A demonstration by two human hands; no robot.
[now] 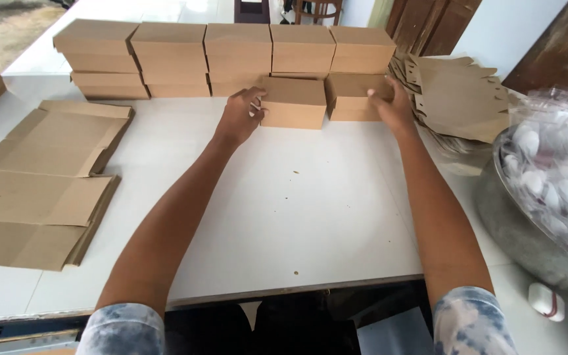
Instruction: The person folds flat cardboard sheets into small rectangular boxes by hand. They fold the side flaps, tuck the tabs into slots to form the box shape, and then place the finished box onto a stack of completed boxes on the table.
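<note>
Right hand point(389, 105) fingertips hidden behind a brown box point(356, 89), metal basin point(520, 230) cut off by right edge, its bagged white contents point(553, 177) blurred, flat cardboard sheets point(27, 217) cropped at left edge, both elbows below frame.

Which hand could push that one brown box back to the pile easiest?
Probably the left hand: its fingers already touch the end of the closed box standing in front of the stacked boxes. The right hand rests on another box.

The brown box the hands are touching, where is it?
In the head view, the brown box sits on the white table at the far middle, in front of the stacked boxes, between the left hand and right hand.
</note>
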